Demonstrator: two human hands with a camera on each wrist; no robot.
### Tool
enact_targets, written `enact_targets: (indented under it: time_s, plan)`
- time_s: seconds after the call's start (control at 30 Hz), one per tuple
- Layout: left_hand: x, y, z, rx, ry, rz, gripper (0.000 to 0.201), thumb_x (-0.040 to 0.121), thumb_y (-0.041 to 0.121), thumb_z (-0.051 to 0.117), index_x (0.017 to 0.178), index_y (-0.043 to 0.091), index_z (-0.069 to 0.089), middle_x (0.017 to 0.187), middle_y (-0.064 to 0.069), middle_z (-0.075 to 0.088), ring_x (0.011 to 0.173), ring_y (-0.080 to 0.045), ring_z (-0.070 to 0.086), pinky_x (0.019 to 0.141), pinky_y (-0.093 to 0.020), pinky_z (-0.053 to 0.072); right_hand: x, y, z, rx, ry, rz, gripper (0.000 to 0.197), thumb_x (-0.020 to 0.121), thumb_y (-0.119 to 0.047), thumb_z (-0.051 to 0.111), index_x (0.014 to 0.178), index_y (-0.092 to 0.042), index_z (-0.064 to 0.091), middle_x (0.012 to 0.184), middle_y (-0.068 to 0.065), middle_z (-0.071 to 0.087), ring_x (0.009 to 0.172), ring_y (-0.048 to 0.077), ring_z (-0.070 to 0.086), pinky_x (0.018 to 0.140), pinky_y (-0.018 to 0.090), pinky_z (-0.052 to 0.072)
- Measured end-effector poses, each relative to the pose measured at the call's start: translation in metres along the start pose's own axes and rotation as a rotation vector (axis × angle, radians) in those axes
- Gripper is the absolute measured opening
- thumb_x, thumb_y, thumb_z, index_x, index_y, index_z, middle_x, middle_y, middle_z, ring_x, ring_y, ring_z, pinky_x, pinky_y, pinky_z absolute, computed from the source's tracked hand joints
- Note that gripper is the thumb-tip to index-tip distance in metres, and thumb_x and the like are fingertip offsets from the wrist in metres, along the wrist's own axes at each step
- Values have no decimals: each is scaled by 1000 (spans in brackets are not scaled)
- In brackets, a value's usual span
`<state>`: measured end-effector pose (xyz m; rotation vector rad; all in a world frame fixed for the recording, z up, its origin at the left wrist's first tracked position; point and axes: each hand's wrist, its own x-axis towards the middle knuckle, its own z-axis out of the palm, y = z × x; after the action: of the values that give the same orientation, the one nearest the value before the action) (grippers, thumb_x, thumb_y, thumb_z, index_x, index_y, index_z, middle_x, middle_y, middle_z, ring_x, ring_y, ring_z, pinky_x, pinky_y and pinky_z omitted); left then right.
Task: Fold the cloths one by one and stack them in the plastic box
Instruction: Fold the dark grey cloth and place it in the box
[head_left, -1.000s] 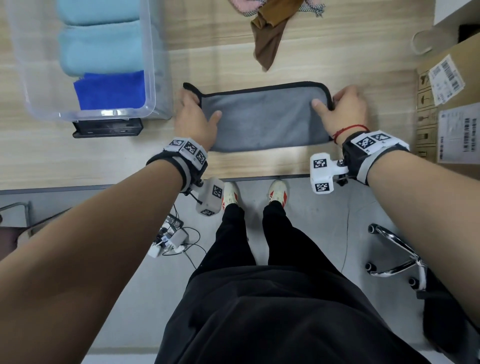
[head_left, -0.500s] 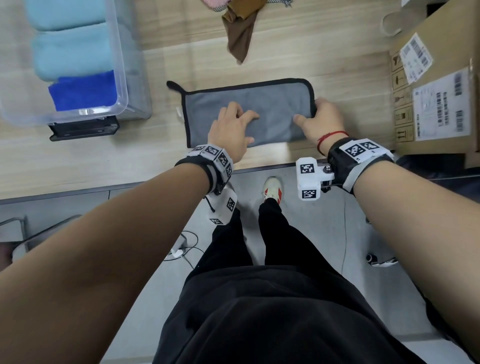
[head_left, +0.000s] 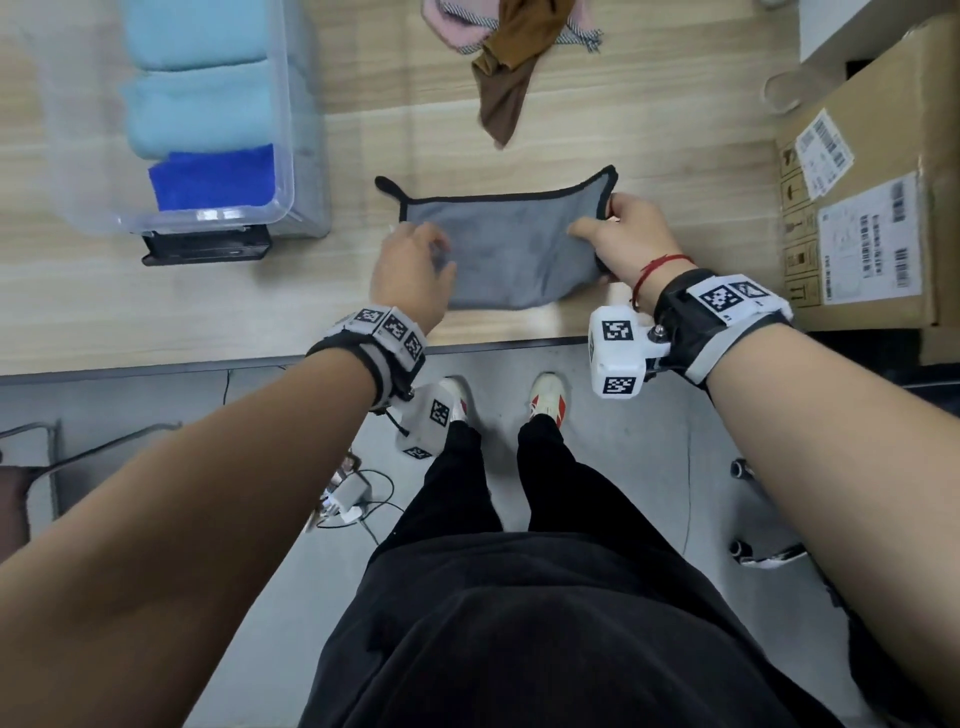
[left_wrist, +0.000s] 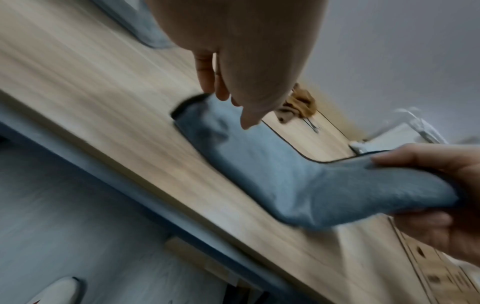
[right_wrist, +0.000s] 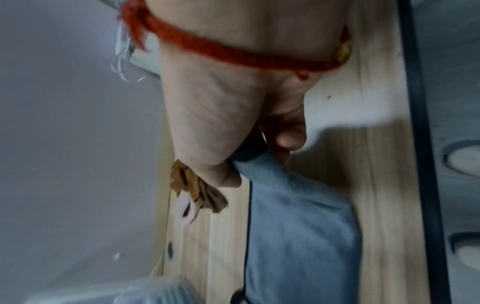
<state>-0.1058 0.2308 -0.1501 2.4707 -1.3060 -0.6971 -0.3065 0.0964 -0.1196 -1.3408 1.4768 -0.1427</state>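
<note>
Right hand (head_left: 626, 244) grips grey cloth (head_left: 511, 254); box labels (head_left: 865, 239) seemingly illegible

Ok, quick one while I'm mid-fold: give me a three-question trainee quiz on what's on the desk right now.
1. True or false: the right hand has lifted its end of the grey cloth off the table.
2. Which folded cloth lies nearest the front wall of the plastic box? A) pale blue B) dark blue C) brown
3. Fill in: the left hand is over the cloth's ____ end.

Key: 1 true; 2 B, the dark blue cloth; 3 left.
</note>
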Motion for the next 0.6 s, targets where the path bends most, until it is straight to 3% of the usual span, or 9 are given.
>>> enact_targets:
  time_s: [0.07,0.17,0.23,0.33,0.43,0.53,0.6]
  plan:
    - [-2,-23,-9,-14,12,-79,20,85,19,66,104,18,60,105,0,54,91,-17,55,78,-23,40,-5,-18,15,15,-42,-26,25,70,-31,63,87,-13,65,74,5,64,55,22,58,43,27,44]
    - [-8,-48,-9,5,-62,-35,43,79,18,75,118,15,58,123,-4,49,107,-20,53,93,-25,41,-10,-40,42,-15,-90,-82,21,72,-30,65,75,-13,52,66,10,52,49,22,50,41,28,43]
    - [-10,-56,-6,-24,-41,26,55,75,16,78,123,12,54,129,-6,46,116,-21,49,102,-26,38,-10,-50,62,-56,-118,-121,22,76,-27,65,72,-14,48,65,9,51,50,21,49,40,27,43]
    - [-7,-59,-3,6,-36,147,53,77,13,74,125,12,51,129,-6,52,120,-24,47,104,-31,36,-9,-59,89,-106,-165,-134,16,79,-25,63,74,-14,52,64,6,54,48,17,50,39,21,40]
    - [-5,-59,0,81,-111,225,52,82,9,66,131,13,48,128,-7,56,121,-26,48,101,-40,40,-6,-62,111,-140,-204,-122,19,79,-25,63,69,-16,50,59,2,53,49,16,53,42,22,43]
    - [-6,-64,2,65,-136,225,54,81,11,60,132,16,43,126,-9,57,118,-28,51,97,-43,43,-4,-62,124,-197,-238,-131,18,78,-28,63,67,-19,52,62,2,57,55,18,58,44,23,47]
    - [-6,-68,-1,-120,-114,163,48,82,8,54,128,17,42,127,-8,58,117,-26,54,100,-40,43,-3,-63,132,-251,-260,-140,17,78,-30,63,76,-14,59,68,5,62,60,20,62,45,24,50]
